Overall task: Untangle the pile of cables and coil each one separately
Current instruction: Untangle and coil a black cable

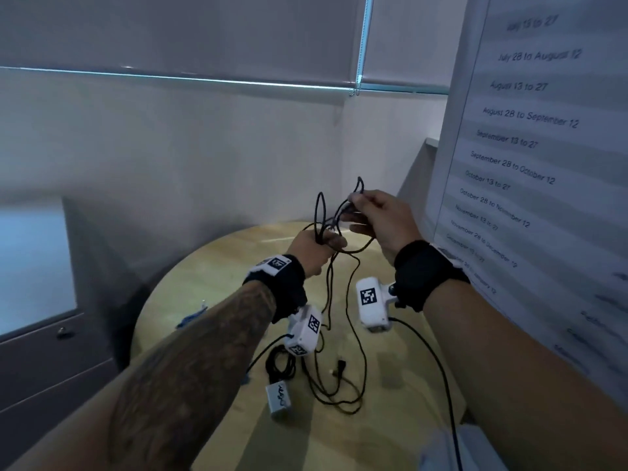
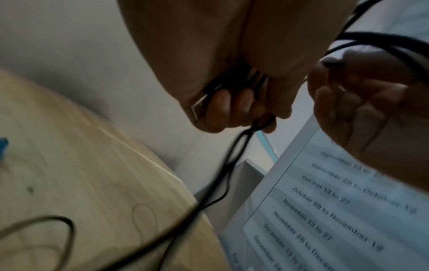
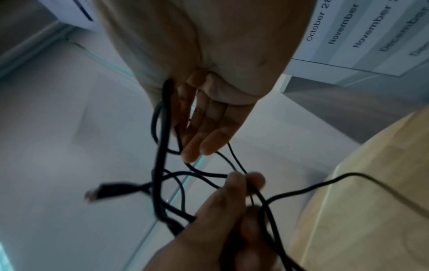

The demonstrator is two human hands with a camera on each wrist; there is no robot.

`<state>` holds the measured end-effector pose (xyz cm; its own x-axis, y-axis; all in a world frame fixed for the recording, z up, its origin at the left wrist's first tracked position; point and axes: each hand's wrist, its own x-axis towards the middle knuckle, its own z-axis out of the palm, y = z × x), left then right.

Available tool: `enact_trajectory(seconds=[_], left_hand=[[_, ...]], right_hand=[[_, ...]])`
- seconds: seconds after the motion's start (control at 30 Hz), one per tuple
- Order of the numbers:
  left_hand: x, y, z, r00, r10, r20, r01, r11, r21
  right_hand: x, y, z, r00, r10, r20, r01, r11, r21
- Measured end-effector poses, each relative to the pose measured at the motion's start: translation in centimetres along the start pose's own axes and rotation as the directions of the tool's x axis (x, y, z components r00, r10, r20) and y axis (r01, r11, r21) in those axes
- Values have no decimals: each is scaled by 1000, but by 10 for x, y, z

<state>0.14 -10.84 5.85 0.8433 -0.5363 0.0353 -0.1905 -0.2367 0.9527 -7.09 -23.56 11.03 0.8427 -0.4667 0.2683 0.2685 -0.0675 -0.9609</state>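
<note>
Nearest the camera, on the round pale-wood worktop [image 1: 401, 334], one small grey adapter block [image 1: 279, 398] is seen lying flat, touching a coiled black cable [image 1: 282, 363], and just beside it slack loops of the black cable tangle [image 1: 339, 392] are spread on the wood with a plug end [image 1: 341, 366] lying free among them. From those loops several strands are drawn straight up off the worktop to the two hands, which are held raised above its middle. The left hand [image 1: 312, 248] is closed in a fist round a bunch of the strands — in the left wrist view a metal connector [image 2: 199, 108] is seen sticking out beside its curled fingers [image 2: 223, 108]. The right hand [image 1: 377, 215], slightly higher and farther, is seen pinching a strand between thumb and forefinger with its other fingers loosely spread; in the right wrist view a second plug [image 3: 102, 190] is seen dangling from the tangle between the hands. Two white marker-tagged camera units are worn below the wrists on black straps. Something small and blue [image 1: 190, 317] lies near the left edge of the worktop; what it is cannot be told. At the right a white board [image 1: 530, 137] printed with date ranges is stood close by; beyond, a pale wall and lowered grey roller blinds [image 1: 176, 32] are seen — a grey cabinet [image 1: 44, 351] stands at the left.
</note>
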Motion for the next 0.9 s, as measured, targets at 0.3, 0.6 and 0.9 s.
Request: enact_trajectory(seconds=[0.3, 0.6, 0.9], left_hand=[[30, 26, -3, 995, -4, -99, -52, 826, -561], [61, 37, -51, 969, -36, -243, -127, 772, -622], [58, 63, -83, 963, 25, -268, -184, 788, -588]], right_hand=[[-35, 85, 11, 994, 81, 69, -50, 928, -370], [-22, 156, -45, 930, 326, -169, -362, 890, -276], [-35, 173, -76, 888, 419, -188, -444, 674, -591]])
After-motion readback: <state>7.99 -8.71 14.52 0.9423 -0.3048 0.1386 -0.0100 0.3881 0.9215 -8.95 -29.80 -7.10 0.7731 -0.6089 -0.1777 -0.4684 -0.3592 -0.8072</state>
